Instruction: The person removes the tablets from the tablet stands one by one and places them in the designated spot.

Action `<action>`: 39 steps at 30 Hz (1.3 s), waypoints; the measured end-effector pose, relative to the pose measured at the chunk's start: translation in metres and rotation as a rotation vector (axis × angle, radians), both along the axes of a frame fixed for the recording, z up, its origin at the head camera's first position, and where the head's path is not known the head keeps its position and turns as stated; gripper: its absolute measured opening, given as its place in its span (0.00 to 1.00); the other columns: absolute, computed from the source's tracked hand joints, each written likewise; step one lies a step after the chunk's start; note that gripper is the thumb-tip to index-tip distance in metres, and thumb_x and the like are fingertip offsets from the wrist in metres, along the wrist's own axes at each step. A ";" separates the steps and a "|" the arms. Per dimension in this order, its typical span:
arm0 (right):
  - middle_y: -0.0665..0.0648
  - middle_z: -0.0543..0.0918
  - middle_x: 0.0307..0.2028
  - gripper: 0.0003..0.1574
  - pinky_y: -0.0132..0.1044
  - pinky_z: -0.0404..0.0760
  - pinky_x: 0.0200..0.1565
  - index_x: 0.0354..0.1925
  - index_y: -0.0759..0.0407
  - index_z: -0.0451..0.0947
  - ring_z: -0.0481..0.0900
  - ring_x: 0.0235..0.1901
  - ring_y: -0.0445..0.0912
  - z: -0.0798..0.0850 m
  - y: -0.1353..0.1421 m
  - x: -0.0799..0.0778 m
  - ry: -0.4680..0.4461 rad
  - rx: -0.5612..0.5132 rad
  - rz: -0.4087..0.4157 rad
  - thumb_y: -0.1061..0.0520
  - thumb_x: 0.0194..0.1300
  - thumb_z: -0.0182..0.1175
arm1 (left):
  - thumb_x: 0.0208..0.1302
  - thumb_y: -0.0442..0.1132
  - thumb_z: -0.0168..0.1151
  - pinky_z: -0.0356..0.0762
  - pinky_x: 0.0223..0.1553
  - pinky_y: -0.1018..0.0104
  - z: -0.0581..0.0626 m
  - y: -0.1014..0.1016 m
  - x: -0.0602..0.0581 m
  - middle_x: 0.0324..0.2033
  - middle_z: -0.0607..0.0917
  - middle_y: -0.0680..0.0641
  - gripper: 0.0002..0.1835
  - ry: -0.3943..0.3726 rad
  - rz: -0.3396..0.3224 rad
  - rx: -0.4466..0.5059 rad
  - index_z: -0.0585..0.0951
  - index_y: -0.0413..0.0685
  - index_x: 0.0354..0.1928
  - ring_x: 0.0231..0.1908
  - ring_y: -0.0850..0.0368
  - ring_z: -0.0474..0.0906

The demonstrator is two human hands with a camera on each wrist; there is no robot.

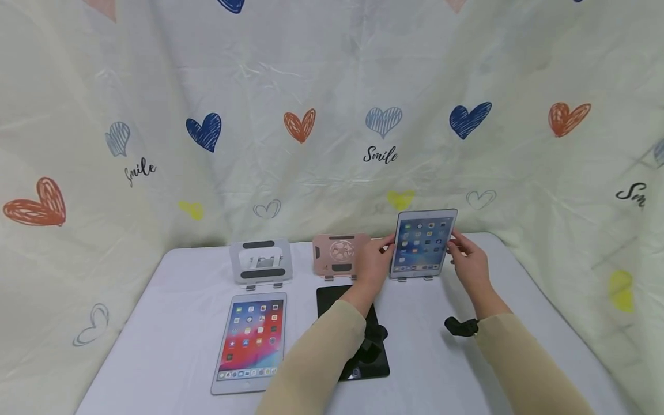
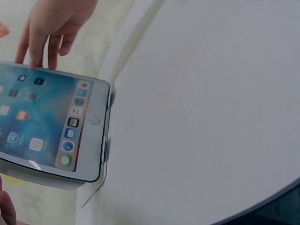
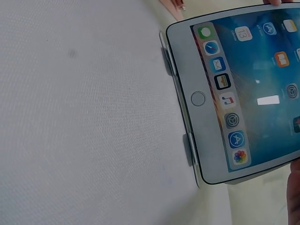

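Note:
A white tablet (image 1: 423, 243) with a lit home screen leans back on a small stand at the back right of the table. Two grey lips of the stand (image 3: 188, 149) catch its lower edge; the rest of the stand is mostly hidden behind it. My left hand (image 1: 374, 262) holds the tablet's left edge. On the opposite side, my right hand (image 1: 471, 264) has thumb and fingers at the right edge, and in the left wrist view the fingers (image 2: 36, 47) reach down to that edge.
Left of the hands stand a pink stand (image 1: 327, 253) and a silver-grey stand (image 1: 261, 262). A second white tablet (image 1: 251, 340) with a red and blue screen lies flat in front. A black tablet (image 1: 381, 366) lies partly under my left forearm. A heart-printed curtain (image 1: 332, 190) hangs behind.

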State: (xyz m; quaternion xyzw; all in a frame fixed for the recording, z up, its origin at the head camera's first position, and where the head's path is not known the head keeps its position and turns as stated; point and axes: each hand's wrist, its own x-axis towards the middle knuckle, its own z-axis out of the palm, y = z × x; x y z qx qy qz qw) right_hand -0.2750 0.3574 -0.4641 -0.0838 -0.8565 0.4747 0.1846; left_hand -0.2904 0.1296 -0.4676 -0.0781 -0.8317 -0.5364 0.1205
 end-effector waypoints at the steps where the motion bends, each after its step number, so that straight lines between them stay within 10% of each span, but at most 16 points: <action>1: 0.64 0.80 0.55 0.28 0.18 0.75 0.34 0.71 0.52 0.68 0.76 0.43 0.40 0.000 0.000 0.000 -0.002 -0.003 -0.003 0.50 0.77 0.51 | 0.67 0.47 0.65 0.75 0.30 0.72 0.000 0.000 0.000 0.39 0.85 0.65 0.14 0.005 0.002 0.002 0.85 0.68 0.54 0.32 0.68 0.74; 18: 0.62 0.79 0.50 0.26 0.25 0.79 0.31 0.68 0.56 0.71 0.79 0.40 0.38 0.004 -0.001 0.002 0.040 -0.100 0.022 0.54 0.75 0.54 | 0.67 0.45 0.66 0.75 0.32 0.72 0.000 0.002 0.005 0.36 0.84 0.64 0.13 0.028 0.060 0.055 0.87 0.66 0.52 0.32 0.68 0.75; 28: 0.52 0.79 0.44 0.27 0.26 0.80 0.31 0.68 0.57 0.71 0.81 0.37 0.37 0.009 0.001 0.016 0.066 -0.094 0.070 0.55 0.74 0.56 | 0.68 0.43 0.65 0.75 0.31 0.71 0.000 -0.002 0.011 0.33 0.82 0.63 0.14 0.038 -0.004 0.136 0.85 0.64 0.54 0.31 0.66 0.73; 39: 0.65 0.78 0.50 0.30 0.27 0.80 0.32 0.72 0.55 0.65 0.78 0.35 0.34 0.009 0.002 0.030 0.009 -0.049 0.124 0.54 0.75 0.54 | 0.69 0.41 0.64 0.76 0.33 0.71 -0.002 -0.010 0.024 0.37 0.82 0.62 0.21 0.014 -0.065 0.143 0.79 0.70 0.61 0.32 0.64 0.73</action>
